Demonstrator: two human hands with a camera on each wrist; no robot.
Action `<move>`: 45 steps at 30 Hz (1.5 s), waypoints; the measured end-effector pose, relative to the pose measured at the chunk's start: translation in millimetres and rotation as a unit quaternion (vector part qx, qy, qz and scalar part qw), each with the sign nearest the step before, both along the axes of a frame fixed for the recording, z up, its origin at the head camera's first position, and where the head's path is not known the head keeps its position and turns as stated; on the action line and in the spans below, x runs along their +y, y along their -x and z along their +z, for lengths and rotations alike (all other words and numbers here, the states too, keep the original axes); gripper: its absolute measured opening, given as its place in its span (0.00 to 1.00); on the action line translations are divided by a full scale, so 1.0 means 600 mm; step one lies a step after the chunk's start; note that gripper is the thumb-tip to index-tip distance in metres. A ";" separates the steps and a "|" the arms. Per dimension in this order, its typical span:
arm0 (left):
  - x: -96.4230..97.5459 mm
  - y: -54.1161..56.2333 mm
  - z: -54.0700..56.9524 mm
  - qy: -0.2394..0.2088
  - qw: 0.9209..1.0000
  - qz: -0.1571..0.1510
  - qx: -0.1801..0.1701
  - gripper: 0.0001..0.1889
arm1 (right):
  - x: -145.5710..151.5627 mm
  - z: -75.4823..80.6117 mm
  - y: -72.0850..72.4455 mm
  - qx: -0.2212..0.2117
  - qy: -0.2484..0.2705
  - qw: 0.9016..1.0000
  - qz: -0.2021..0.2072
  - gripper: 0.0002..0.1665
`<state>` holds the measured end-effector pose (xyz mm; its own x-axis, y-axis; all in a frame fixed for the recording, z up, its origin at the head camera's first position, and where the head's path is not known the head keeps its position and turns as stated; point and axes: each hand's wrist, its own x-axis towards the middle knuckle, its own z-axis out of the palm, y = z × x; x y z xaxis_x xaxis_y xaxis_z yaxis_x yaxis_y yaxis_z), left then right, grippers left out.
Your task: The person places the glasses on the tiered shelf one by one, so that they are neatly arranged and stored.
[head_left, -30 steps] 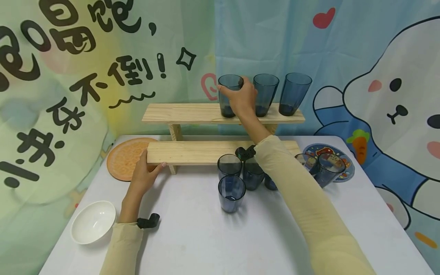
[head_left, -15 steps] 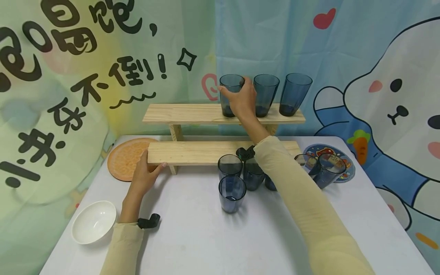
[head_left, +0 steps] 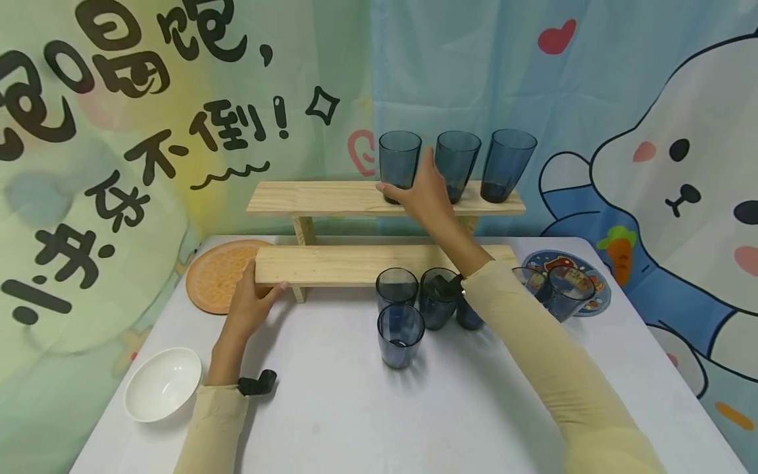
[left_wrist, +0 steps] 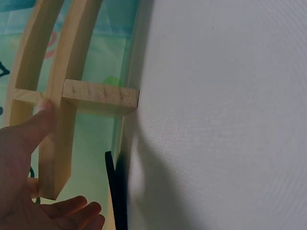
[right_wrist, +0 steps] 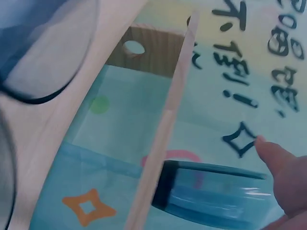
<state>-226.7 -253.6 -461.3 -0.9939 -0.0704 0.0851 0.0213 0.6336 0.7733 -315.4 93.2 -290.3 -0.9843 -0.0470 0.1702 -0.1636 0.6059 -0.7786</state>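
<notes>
A two-tier wooden shelf [head_left: 320,264] stands across the table. My left hand [head_left: 247,306] grips the left end of its lower board, thumb [left_wrist: 44,106] on the wood. Three blue tinted glasses line the right part of the upper board: a left glass [head_left: 399,155], a middle glass [head_left: 457,153] and a right glass [head_left: 508,164]. My right hand [head_left: 428,191] is beside the left glass, thumb and fingers spread. In the right wrist view, that glass [right_wrist: 216,194] stands on the board with the thumb [right_wrist: 276,155] apart from it.
Several more blue glasses [head_left: 401,336] stand on the table before the lower board. Two others [head_left: 570,289] stand at the right by a patterned blue plate [head_left: 598,280]. At the left are a round orange plate [head_left: 207,280] and a white bowl [head_left: 162,385].
My right hand has let go of the left glass on the upper board and drawn down and slightly right. The glass stays there. My left hand keeps its hold on the shelf.
</notes>
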 end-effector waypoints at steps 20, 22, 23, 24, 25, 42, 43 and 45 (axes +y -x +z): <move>-0.007 -0.003 0.007 -0.006 1.000 0.005 -0.002 0.52 | 0.067 -0.157 -0.266 0.057 0.190 0.976 0.095 0.38; -0.007 -0.003 0.008 -0.006 1.000 0.005 -0.003 0.51 | 0.064 -0.175 -0.282 0.044 0.192 0.976 0.094 0.40; -0.006 -0.003 0.008 -0.006 1.000 0.005 -0.004 0.51 | 0.063 -0.184 -0.289 0.038 0.191 0.976 0.093 0.41; -0.006 -0.002 0.008 -0.007 1.000 0.004 -0.003 0.51 | 0.062 -0.192 -0.294 0.031 0.195 0.976 0.094 0.42; -0.005 -0.002 0.007 -0.008 1.000 0.003 -0.003 0.51 | 0.061 -0.201 -0.300 0.024 0.194 0.976 0.093 0.43; -0.001 0.000 -0.002 -0.015 1.000 -0.002 0.006 0.51 | 0.037 -0.274 -0.319 -0.028 0.109 0.993 0.041 0.58; -0.001 0.000 -0.002 -0.015 1.000 -0.002 0.006 0.51 | 0.037 -0.275 -0.319 -0.023 0.110 0.993 0.040 0.57; -0.001 0.001 -0.004 -0.015 1.000 -0.002 0.008 0.50 | 0.036 -0.279 -0.320 -0.013 0.113 0.993 0.039 0.56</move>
